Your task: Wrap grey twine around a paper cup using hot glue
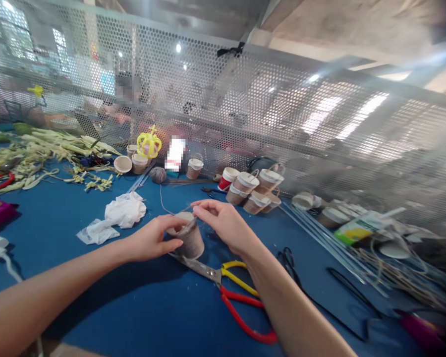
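Note:
My left hand (159, 237) is closed around a small grey-brown cup (192, 242), with fingers over its rim and the thumb against its side. My right hand (223, 220) pinches at the far right of the rim, where a thin grey strand of yarn shows by the fingertips. That yarn trails back across the blue table to a grey yarn ball (158, 174). Scissors (215, 273) with one yellow and one red handle lie spread just in front of the cup, their blades partly under it. The cup's inside is mostly hidden by my fingers.
White crumpled plastic (125, 210) lies left of the cup. Several rimmed cups (258, 200) are stacked behind my right hand. Clear sticks (327, 238), black cords (293, 267) and a juice carton (367, 225) are to the right. Pale husks (59, 144) lie far left; a perforated screen (208, 94) stands behind.

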Demonstrator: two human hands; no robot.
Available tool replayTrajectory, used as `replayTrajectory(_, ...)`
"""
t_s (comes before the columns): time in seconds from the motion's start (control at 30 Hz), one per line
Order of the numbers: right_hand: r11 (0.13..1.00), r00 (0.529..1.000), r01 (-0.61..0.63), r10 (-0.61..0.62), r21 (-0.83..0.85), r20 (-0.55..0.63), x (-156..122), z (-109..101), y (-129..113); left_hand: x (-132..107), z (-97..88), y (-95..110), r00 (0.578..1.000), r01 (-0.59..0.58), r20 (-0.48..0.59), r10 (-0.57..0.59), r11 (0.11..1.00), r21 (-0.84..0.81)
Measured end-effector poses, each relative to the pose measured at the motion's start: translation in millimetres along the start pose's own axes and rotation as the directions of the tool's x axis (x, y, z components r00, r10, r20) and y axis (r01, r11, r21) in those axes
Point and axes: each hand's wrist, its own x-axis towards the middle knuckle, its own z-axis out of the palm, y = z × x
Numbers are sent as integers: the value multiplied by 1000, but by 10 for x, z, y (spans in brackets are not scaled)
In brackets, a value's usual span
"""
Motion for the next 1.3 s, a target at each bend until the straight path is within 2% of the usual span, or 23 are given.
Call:
replayTrajectory(0.1, 997, 999, -6, 10, 80, -50, -89, -9, 111, 1, -12, 3, 997, 78, 0, -78, 996, -30)
replayTrajectory(0.2, 995, 994, 34, -24, 91, -111, -127, 0, 198, 6, -28, 31, 994, 106, -10, -107, 994, -38)
replayTrajectory(0.5, 983, 965, 158, -134, 94, -227, -110, 41, 326, 17, -87, 90, 998, 58, -8, -59, 998, -35)
replayTrajectory(1.03, 987, 960, 158, -144, 39, -241, -130, 47, 314, 11, -133, 200, 995, 95, 29, -92, 984, -149)
replayTrajectory(1.3, 989, 965, 133, -114, 68, -235, -151, 78, 279, 0, -151, 213, 996, 80, 49, -72, 979, -186)
